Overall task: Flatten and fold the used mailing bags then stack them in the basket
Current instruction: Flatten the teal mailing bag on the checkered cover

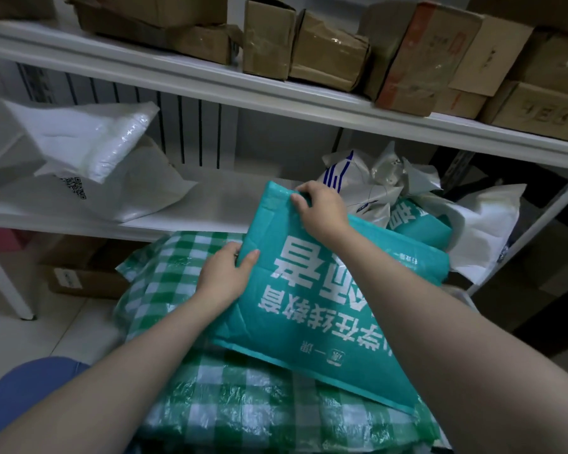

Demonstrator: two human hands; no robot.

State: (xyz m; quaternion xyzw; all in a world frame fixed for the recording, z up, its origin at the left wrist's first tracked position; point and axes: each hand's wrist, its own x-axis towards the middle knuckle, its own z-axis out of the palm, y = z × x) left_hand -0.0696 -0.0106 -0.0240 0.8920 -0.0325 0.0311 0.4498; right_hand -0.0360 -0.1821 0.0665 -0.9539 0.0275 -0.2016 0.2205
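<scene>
A teal mailing bag [325,309] with white printed characters lies slanted across a green-and-white checked plastic bag [230,398]. My left hand [225,273] grips the teal bag's left edge, thumb on top. My right hand [322,209] pinches its far top edge, fingers curled over the rim. A second teal bag [420,224] sits crumpled behind it on the right. White mailing bags [89,149] lie on the left of the middle shelf. No basket can be made out.
A white metal shelf [210,90] holds cardboard boxes [328,47] on top. Crumpled silver and white bags [384,178] pile at the right of the middle shelf. A cardboard box [79,273] stands on the tiled floor at the left, by a shelf leg [10,286].
</scene>
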